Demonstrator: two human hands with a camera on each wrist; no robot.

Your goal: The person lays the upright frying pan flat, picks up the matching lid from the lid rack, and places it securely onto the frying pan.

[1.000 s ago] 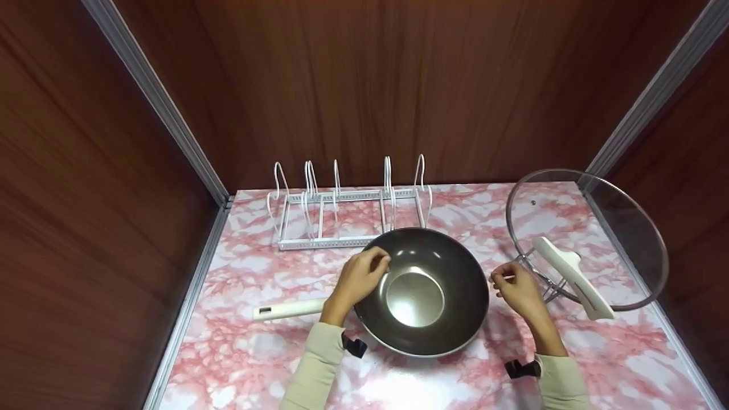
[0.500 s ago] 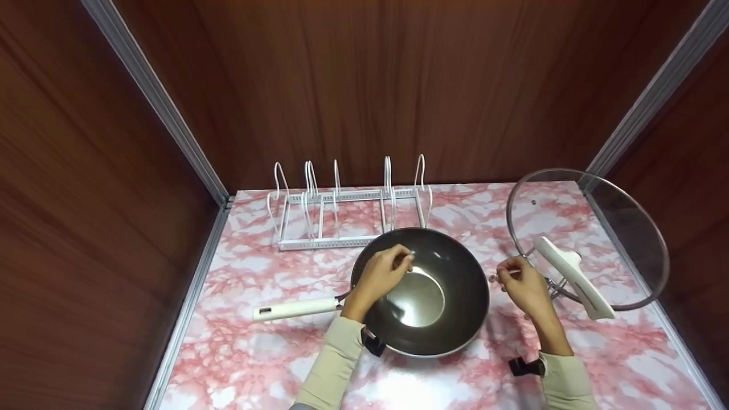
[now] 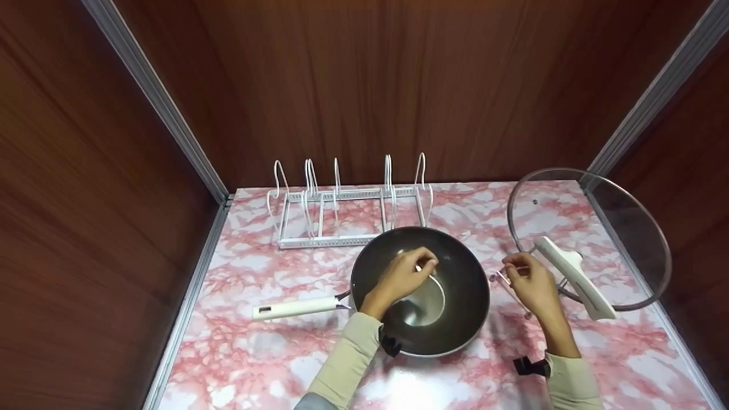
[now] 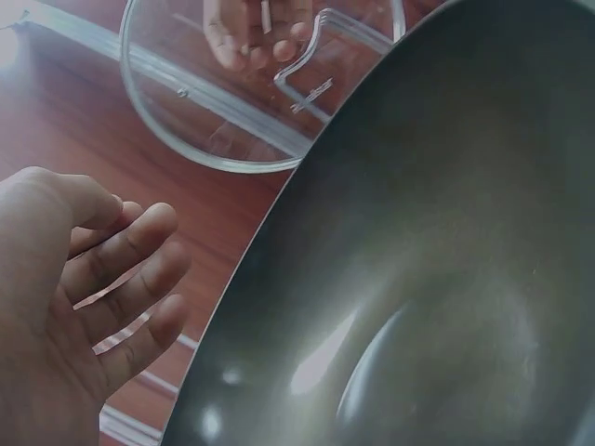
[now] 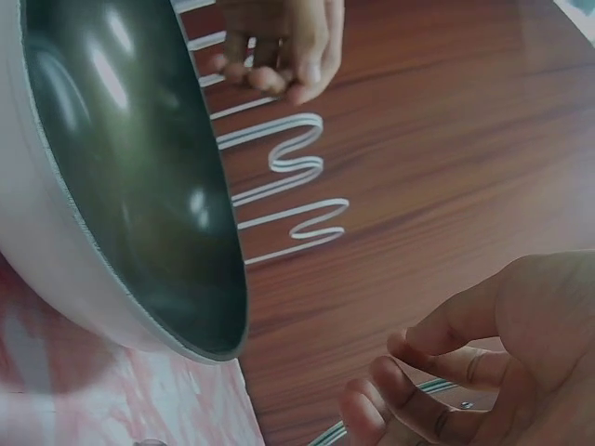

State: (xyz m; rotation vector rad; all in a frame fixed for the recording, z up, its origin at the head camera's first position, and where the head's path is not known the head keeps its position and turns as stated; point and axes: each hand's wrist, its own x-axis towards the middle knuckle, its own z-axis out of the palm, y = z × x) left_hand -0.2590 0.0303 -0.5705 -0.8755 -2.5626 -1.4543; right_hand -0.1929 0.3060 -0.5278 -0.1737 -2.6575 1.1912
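A dark wok with a cream handle sits on the table, handle to the left. My left hand is over the wok's inside, fingers loosely curled; in the left wrist view that hand holds nothing. To the wok's right is my right hand, loosely bent, in front of a wire stand that it partly hides. Between the right hand's fingertips nothing shows in the right wrist view. A glass lid with a cream handle leans tilted at the stand.
Behind the wok stands a white wire rack with several upright loops. Brown wood-grain panels enclose the table on the back and sides. The pink marbled tabletop extends in front of the wok.
My left hand has moved rightward over the wok, from its left part to near its middle. The right hand has shifted slightly right, in front of the wire stand. Wok and lid stay put.
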